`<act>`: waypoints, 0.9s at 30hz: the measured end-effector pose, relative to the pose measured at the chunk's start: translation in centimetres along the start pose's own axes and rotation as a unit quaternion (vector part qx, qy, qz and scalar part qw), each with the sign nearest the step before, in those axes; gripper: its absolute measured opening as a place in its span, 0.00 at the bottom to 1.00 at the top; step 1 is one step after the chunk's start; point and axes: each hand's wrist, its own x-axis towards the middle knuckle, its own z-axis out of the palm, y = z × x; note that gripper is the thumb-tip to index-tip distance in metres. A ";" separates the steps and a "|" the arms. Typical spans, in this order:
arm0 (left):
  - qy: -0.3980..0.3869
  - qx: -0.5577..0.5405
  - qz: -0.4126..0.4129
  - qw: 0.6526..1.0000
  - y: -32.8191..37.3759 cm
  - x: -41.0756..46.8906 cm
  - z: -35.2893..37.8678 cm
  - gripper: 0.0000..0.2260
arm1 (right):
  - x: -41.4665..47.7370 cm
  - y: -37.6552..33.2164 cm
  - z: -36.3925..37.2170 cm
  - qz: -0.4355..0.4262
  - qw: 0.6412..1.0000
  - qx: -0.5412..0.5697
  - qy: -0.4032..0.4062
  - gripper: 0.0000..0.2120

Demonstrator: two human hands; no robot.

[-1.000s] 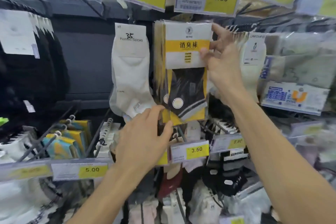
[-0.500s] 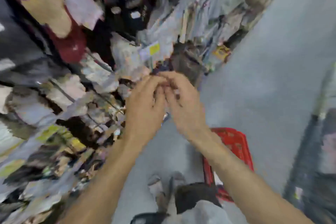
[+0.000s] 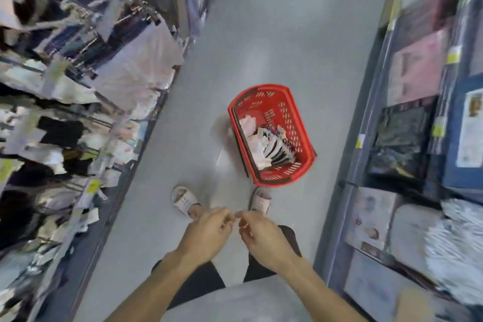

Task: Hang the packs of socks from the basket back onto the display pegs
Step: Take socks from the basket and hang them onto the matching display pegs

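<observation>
View: head camera, the only one; blurred with motion.
Change, gaze: a second ago it faced the rack and a yellow-and-black pack on its peg. Now it points down the grey aisle floor (image 3: 261, 34) at the basket.
Change, grips: both were raised at that hung pack. Now both are low in front of the body, above the feet.
Left grip (image 3: 206, 236): fingers curled, tips almost meeting the other grip's; no pack in it. Too blurred to say whether it pinches something small.
Right grip (image 3: 264, 239): the same, curled and tip-to-tip with the left, no pack; closed or not, cannot tell.
Red slotted plastic basket (image 3: 290, 123): on the floor ahead of the pale right sandal (image 3: 261, 200), well apart from both grips.
Packs of socks, white and black-striped (image 3: 271, 146): a fanned heap lying inside the basket, several of them.
Metal display pegs on the left rack (image 3: 78, 42): crowded with hanging stock, detail smeared.
Shelving on the right (image 3: 407, 138): flat packaged goods, not part of the job.
Reading: one pack looks done; the turn to the basket suggests the next pick is in hand.
Progress: partway, judging from the heap remaining.
Next move calls for: a bend and a reach forward-right to lift one pack by its hanger end.
</observation>
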 end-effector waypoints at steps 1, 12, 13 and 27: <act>-0.008 0.015 0.005 1.000 0.4 1.4 0.7 0.07 | 0.2 1.6 -0.1 0.017 1.000 0.015 0.011 0.17; -0.032 -0.044 -0.117 0.992 4.3 22.2 11.6 0.07 | 10.5 20.4 -1.3 0.114 0.972 0.193 0.068 0.12; -0.028 -0.076 -0.135 0.988 4.5 24.0 13.1 0.06 | 11.7 22.2 -1.4 0.118 0.969 0.205 0.070 0.12; 0.122 -0.313 -0.346 0.876 -0.8 48.4 26.6 0.19 | 39.5 40.8 4.7 0.200 0.956 0.200 0.082 0.23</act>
